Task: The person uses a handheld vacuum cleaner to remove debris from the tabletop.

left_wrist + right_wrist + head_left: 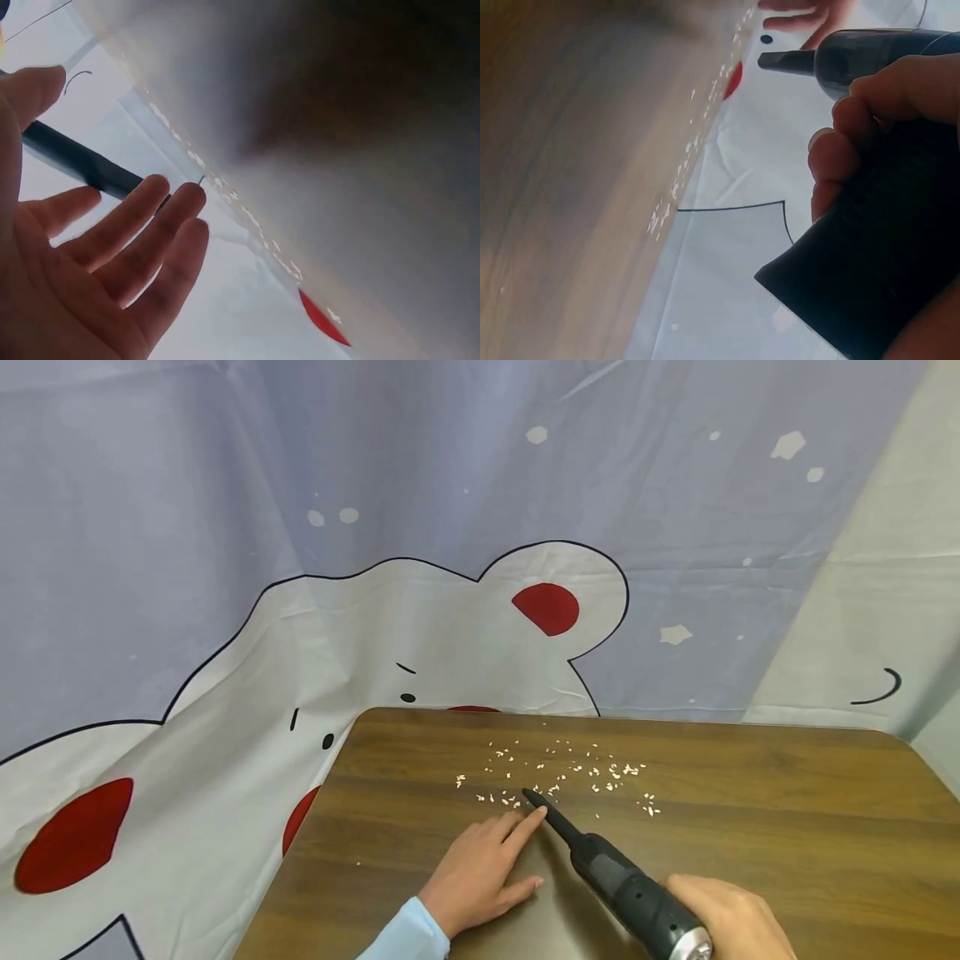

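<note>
A black handheld vacuum cleaner (617, 878) with a narrow nozzle (558, 820) slants over the wooden table (750, 793). My right hand (726, 917) grips its handle; in the right wrist view, the fingers (900, 94) curl round the dark grip. The nozzle tip is at the near edge of scattered small white bits (615, 771). My left hand (483, 875) is low over the table, left of the nozzle, with its fingers extended. Its index fingertip is beside the nozzle; whether they touch I cannot tell. In the left wrist view, the fingers are spread and relaxed.
A cloth curtain (420, 468) printed with white cartoon figures hangs behind the table and down its left side. One stray white speck (358, 863) lies on the left part of the table. The table's far edge meets the curtain.
</note>
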A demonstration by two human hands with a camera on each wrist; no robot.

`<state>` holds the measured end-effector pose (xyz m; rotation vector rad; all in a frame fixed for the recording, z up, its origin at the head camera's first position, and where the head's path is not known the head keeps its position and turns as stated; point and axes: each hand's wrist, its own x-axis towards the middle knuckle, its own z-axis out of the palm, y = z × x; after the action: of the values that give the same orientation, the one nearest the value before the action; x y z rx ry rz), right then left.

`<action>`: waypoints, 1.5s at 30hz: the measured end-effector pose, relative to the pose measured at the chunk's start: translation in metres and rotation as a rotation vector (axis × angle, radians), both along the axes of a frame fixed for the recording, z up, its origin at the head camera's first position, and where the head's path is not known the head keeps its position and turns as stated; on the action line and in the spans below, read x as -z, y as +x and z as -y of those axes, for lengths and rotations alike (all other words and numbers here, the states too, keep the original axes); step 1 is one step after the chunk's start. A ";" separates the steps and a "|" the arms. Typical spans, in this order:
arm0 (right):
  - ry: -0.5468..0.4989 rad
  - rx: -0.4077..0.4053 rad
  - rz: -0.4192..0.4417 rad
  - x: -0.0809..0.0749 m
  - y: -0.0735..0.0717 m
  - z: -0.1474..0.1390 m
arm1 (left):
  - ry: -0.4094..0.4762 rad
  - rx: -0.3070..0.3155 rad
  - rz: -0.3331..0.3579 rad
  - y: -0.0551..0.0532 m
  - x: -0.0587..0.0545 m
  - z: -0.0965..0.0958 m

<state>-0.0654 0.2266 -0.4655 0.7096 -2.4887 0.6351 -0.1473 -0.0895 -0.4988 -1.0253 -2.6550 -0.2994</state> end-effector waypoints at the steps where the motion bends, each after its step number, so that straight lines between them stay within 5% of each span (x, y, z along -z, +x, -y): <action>1: 0.000 -0.010 -0.004 0.000 0.000 0.002 | 0.012 -0.001 -0.008 0.000 0.000 -0.001; 7: 0.003 -0.058 -0.018 0.001 0.001 0.009 | 0.079 0.054 -0.084 -0.008 -0.003 -0.010; 13: 0.024 -0.064 -0.046 0.006 0.004 0.016 | 0.037 0.120 -0.099 -0.010 -0.007 -0.012; 24: 0.029 -0.147 -0.011 0.019 0.000 0.022 | -0.070 0.134 -0.132 0.009 -0.003 -0.005; 28: 0.020 -0.190 -0.064 0.030 -0.004 0.028 | -0.099 0.118 -0.138 0.017 -0.003 0.003; 35: 0.006 -0.287 -0.163 0.037 -0.013 0.035 | -0.139 0.094 -0.150 0.029 -0.008 0.014; 45: 0.013 -0.424 -0.161 0.039 -0.026 0.056 | -0.262 0.063 -0.113 0.050 -0.022 0.034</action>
<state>-0.0915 0.1707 -0.5048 1.2582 -2.2095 0.6766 -0.0973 -0.1230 -0.4769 -1.1663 -2.6100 0.0960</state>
